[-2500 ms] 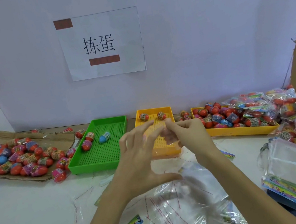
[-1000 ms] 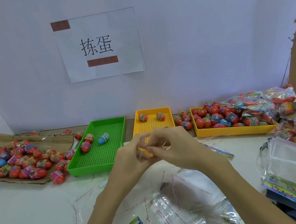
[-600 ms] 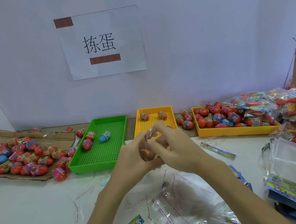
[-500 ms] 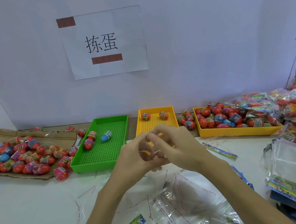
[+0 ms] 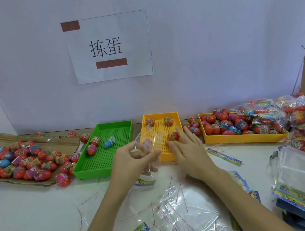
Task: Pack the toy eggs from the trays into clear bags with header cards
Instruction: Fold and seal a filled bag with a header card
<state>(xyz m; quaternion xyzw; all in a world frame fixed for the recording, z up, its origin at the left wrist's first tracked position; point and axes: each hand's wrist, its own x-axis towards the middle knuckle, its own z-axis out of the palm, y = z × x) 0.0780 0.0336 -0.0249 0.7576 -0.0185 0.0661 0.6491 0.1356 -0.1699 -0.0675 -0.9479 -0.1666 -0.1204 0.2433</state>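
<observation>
While the left hand (image 5: 132,158) pinches a clear bag (image 5: 146,146) between thumb and fingertips at the near edge of the small yellow tray (image 5: 176,117), the right hand (image 5: 189,149) reaches with fingers spread toward a toy egg (image 5: 173,136) on that tray, seemingly touching it. Two more eggs lie at the tray's far end. Loose bags (image 5: 184,220) cover the tabletop (image 5: 35,223) below.

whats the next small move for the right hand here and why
Probably close the right hand on the egg at its fingertips in the middle yellow tray and carry it to the clear bag. The left hand pinches that bag up beside the tray, and the right hand's fingers are straight, reaching, with no grip yet.
</observation>
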